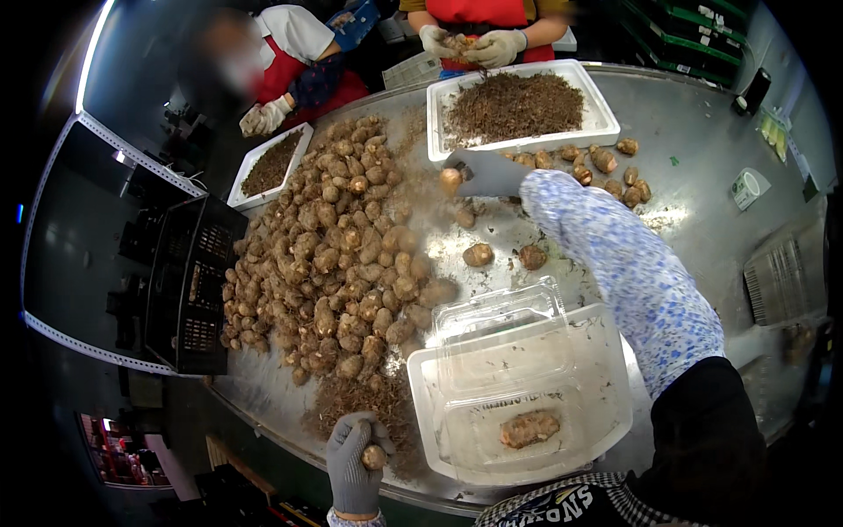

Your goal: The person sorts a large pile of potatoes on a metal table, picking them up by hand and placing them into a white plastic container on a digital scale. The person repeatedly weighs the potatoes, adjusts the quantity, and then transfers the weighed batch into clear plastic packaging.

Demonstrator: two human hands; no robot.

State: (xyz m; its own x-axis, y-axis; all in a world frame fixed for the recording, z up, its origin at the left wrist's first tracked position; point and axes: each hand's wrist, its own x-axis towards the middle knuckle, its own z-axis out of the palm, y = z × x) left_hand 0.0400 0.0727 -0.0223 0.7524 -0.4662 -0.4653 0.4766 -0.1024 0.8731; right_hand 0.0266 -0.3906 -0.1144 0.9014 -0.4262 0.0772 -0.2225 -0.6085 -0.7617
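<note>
My left hand (358, 455), in a grey glove, is closed around a small taro root (374, 457) near the table's front edge. Stretched out to the far middle, my gloved right hand (490, 174) grips another taro (450, 181) just short of a white foam tray. Between my arms, a see-through plastic clamshell box (465, 408) lies with its lid up on a white tub (610, 386). One longer taro (529, 429) rests inside the box. A large heap of hairy brown taros (325, 246) covers the table's left side.
Two loose taros (479, 255) lie beyond the tub. More sit beside the foam tray (524, 140) of root scraps. A black crate (189, 290) stands left of the heap, stacked plastic boxes (781, 277) at right. Across the metal table, two people (496, 44) in red aprons handle roots.
</note>
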